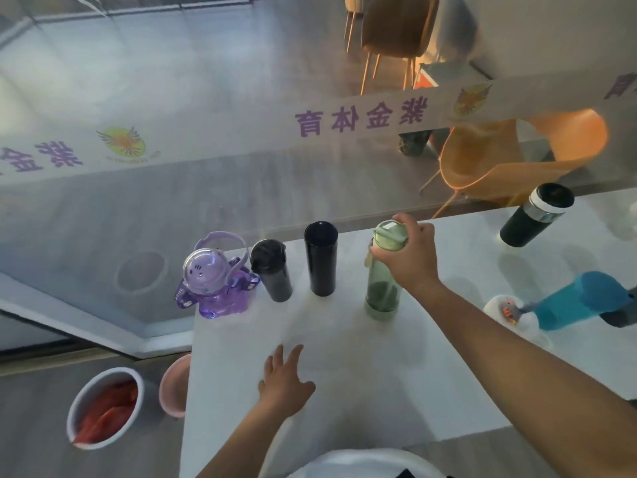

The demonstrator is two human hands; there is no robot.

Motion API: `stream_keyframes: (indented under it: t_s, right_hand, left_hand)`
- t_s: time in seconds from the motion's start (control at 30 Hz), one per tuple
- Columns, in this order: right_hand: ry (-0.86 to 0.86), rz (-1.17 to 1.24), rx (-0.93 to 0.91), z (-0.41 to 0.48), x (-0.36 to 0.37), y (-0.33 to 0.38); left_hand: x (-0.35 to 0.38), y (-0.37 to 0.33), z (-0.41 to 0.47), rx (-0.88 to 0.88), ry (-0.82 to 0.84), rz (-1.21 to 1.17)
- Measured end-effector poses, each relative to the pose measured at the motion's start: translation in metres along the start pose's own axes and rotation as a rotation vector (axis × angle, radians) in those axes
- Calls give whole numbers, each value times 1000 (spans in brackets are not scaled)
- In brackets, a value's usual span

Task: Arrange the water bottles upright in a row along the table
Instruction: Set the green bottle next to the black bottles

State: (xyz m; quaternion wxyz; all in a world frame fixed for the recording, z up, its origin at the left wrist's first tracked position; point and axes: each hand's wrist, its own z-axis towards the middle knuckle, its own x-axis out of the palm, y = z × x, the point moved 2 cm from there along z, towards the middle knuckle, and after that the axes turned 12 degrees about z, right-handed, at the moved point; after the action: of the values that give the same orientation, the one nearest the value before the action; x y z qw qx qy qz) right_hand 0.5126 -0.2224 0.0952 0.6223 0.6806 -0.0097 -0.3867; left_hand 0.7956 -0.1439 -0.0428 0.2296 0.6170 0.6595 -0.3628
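The right hand curls its fingers around the cap of the green bottle, standing upright on the worktop, arm outstretched. The left hand lies flat nearer, fingers spread.

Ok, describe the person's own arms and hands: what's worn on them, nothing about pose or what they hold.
Both are bare: the left hand and right hand wear no gloves, and no rings, watch or bands show. Neither forearm has a sleeve in view. A white garment shows at the bottom edge.
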Motion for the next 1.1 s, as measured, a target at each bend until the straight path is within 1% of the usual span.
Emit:
stream_keyframes:
  t_s: [0.13,0.53,0.63,0.7,0.77,0.83,0.93,1.1]
  right_hand:
    - [31,-48,-49,23,7,1]
    - [3,-97,-110,38,32,13]
    - [50,-138,-118,36,34,16]
    - [119,-156,-113,35,35,18]
    - [198,-119,-112,35,33,15]
    - [238,-7,-96,34,28,10]
    - [203,103,-120,30,21,5]
    - [174,98,-111,29,15,5]
  left_hand:
    - [2,-7,1,-56,-5,-26]
    - [6,-7,0,-124,-25,-51]
    - [8,-7,1,-123,-18,-46]
    - [8,-6,2,-123,-14,-44]
    - [8,-4,2,-122,-12,-33]
    - [9,-2,2,-119,-12,-25]
    - [11,0,2,-107,-8,-15]
    - [11,1,4,-84,-15,-9]
